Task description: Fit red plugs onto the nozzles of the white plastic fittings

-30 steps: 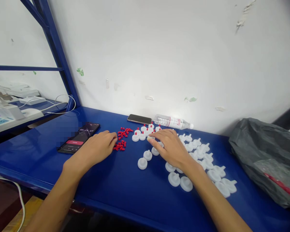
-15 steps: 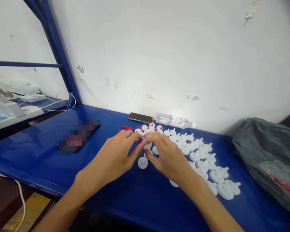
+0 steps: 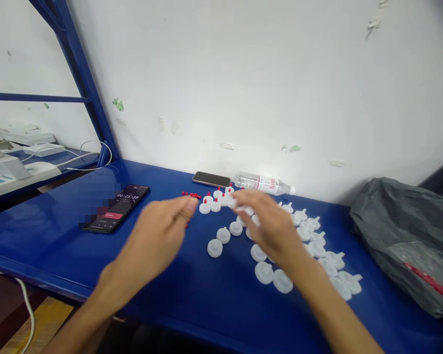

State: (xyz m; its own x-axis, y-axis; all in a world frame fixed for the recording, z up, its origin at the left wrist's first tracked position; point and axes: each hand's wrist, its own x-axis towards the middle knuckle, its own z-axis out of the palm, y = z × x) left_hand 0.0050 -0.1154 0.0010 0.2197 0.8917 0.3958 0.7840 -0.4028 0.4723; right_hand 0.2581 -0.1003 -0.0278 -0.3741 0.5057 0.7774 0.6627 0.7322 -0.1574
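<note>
My left hand (image 3: 158,228) is closed, thumb against the bent fingers, close to a small pile of red caps (image 3: 194,195); motion blur hides whether anything is in it. My right hand (image 3: 271,223) has thumb and fingers apart, slightly blurred. Its fingertips are beside a white round lid with a red-tipped spout (image 3: 232,200). More red-tipped white lids (image 3: 205,207) are grouped near the back of the blue table. White lids with bare spouts (image 3: 223,235) lie in front and to the right, some partly behind my right hand.
Along the wall lie a dark phone (image 3: 211,179) and a clear plastic bottle (image 3: 264,183) on its side. A second phone (image 3: 120,209) with a lit timer is at left. A dark plastic bag (image 3: 402,231) occupies the right end of the blue table (image 3: 192,300).
My hands were together at a white lid; they have separated. The left moved left towards the red caps, the right moved right. The view has shifted slightly, and the left phone's timer shows.
</note>
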